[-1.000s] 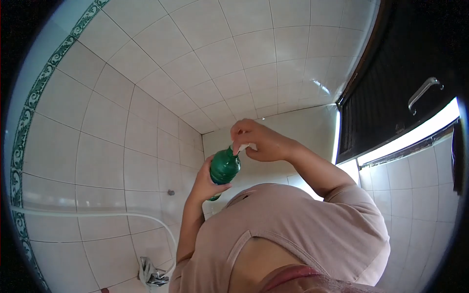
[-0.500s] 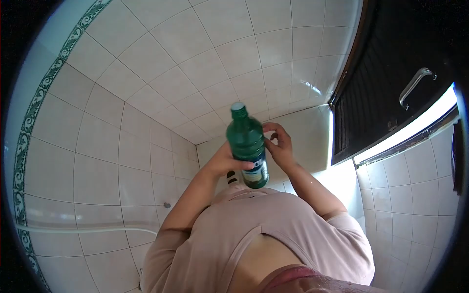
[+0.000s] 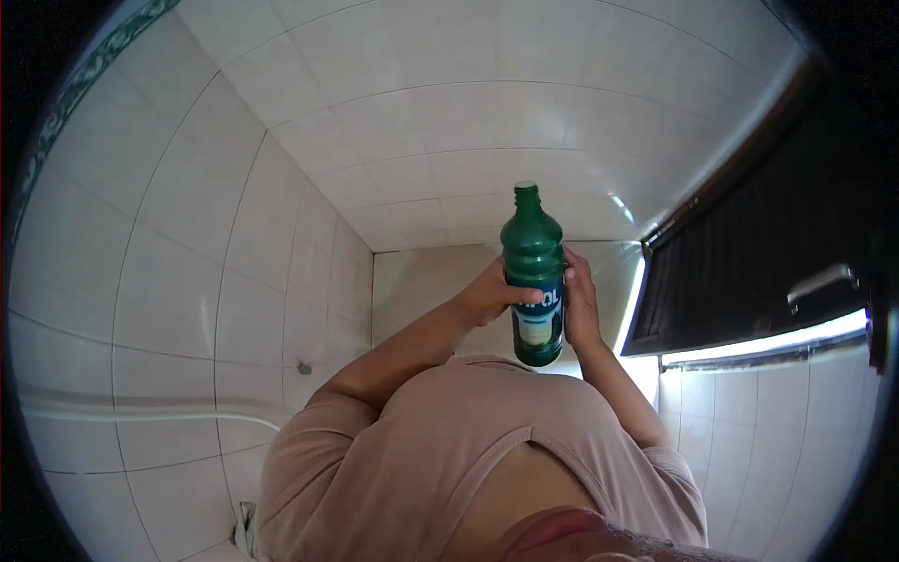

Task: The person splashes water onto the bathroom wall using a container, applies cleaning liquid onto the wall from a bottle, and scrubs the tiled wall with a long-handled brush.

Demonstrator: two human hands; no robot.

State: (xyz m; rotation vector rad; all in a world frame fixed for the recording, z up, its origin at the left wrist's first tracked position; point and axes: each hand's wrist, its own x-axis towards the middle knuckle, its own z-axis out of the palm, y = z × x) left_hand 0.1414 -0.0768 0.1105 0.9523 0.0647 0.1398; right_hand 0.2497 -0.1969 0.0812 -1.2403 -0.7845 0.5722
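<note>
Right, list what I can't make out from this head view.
All in the head view:
- Left hand: most fingers, hidden behind the green bottle.
- Label: part of its name, under the left thumb; fine print too small.
- Liquid level, if any: masked by dark green plastic.
- White hose: right end, behind the left sleeve.

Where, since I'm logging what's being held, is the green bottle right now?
In the head view, the green bottle is just right of centre, held in the left hand, with the right hand close at its other side.
</note>
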